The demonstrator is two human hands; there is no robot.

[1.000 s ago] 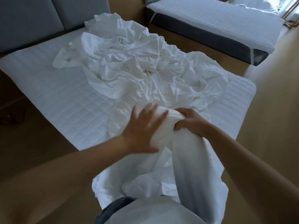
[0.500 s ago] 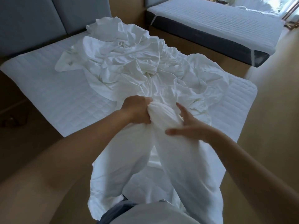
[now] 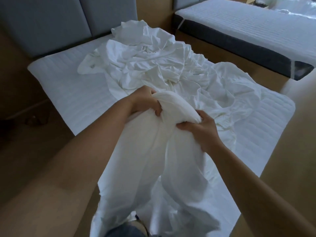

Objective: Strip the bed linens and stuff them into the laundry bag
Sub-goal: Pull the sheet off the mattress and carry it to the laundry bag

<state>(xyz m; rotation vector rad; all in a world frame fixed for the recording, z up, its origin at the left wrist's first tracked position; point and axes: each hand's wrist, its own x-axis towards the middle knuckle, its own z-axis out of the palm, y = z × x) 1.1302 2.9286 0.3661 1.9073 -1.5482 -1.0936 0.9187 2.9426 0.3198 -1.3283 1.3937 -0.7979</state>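
Stripping looks done, as I judge it: linens (image 3: 153, 65) lie in one crumpled white heap on the bare quilted mattress (image 3: 65, 86). The heap runs from frame centre out to 12 o'clock, near the grey headboard (image 3: 51, 23). No corner looks tucked.

Grips: left hand (image 3: 145, 104) holds a bunched roll (image 3: 177, 108) of sheet, fingers curled round its 10 o'clock end. The right hand (image 3: 201, 132) clutches the same roll at its 4 o'clock end, thumb and fingers dug into the fabric. Both hands are close together at the foot of the bed, with the heap at their 12 o'clock.

From the roll, hanging cloth (image 3: 145, 177) drops toward 6 o'clock in two long folds, down to the person's legs. Cannot tell whether it is more sheet or the bag itself; no laundry bag is plainly in view.

Stuffing is just begun at best; this is more likely the gathering stage. Left to do: draw in the rest of the heap, bundle it, push it all into the bag.

A second bed (image 3: 239, 26) at 1 o'clock is also bare and well apart, with wood floor (image 3: 299, 134) at 3 o'clock.
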